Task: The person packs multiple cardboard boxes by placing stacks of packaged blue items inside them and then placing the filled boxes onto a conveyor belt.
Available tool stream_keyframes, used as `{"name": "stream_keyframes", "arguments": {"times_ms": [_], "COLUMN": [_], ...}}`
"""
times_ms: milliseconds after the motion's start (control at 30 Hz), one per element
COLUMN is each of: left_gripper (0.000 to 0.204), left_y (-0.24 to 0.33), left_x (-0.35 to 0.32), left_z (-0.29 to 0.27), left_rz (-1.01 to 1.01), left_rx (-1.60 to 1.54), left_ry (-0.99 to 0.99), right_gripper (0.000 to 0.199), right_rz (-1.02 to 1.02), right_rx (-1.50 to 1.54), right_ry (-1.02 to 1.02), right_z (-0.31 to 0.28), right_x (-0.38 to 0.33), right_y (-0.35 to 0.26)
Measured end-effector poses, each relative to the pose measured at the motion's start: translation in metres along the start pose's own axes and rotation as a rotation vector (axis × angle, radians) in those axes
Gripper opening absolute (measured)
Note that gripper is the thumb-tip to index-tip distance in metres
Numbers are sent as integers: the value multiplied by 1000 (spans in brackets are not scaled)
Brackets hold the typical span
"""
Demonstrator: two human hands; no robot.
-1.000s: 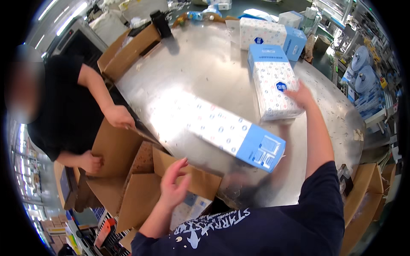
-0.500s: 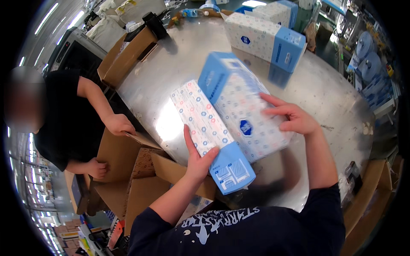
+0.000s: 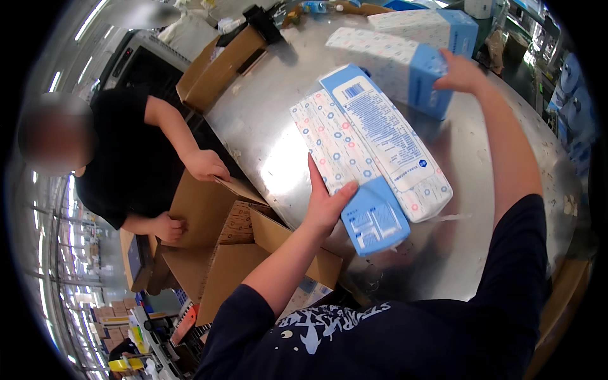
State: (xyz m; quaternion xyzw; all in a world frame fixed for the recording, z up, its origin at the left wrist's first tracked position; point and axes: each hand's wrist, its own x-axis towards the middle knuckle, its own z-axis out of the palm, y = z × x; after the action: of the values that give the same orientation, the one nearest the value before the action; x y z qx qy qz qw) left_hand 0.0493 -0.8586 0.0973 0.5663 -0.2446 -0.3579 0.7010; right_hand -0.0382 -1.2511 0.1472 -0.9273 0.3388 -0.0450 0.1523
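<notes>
Two long white-and-blue plastic-wrapped packs lie side by side on the metal table. My left hand grips the nearer left pack by its side, thumb on top beside the blue end. Against it lies a second pack, its panel of small print and barcode facing up. Farther off, my right hand has its fingers and thumb on the blue end of a third pack, which stands on its narrow side. Another similar pack stands behind that one.
An open cardboard box is at the table's left edge, near my left forearm. Across it, a co-worker's hand holds a flap. Another carton and a plastic bottle are at the far side of the metal table.
My right hand has left the second pack and moved up and away to the third. The second pack has turned over and now lies against the first. My left hand keeps its hold.
</notes>
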Motion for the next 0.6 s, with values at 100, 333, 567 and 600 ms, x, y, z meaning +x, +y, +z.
{"name": "stream_keyframes", "arguments": {"times_ms": [100,333,567,600], "left_gripper": [96,97,104,104], "left_y": [1,-6,9,12], "left_x": [15,-16,-62,-62], "left_z": [-10,-9,18,25], "left_rz": [19,-212,-480,-535], "left_rx": [25,-115,68,102], "left_ry": [-10,-59,-514,-511], "right_gripper": [84,52,64,64], "right_rz": [32,34,433,387], "right_rx": [92,157,1206,1322], "right_ry": [188,281,-311,-354], "right_z": [30,37,28,57], "right_x": [-40,-212,-293,-287], "right_y": [-49,-80,34,45]}}
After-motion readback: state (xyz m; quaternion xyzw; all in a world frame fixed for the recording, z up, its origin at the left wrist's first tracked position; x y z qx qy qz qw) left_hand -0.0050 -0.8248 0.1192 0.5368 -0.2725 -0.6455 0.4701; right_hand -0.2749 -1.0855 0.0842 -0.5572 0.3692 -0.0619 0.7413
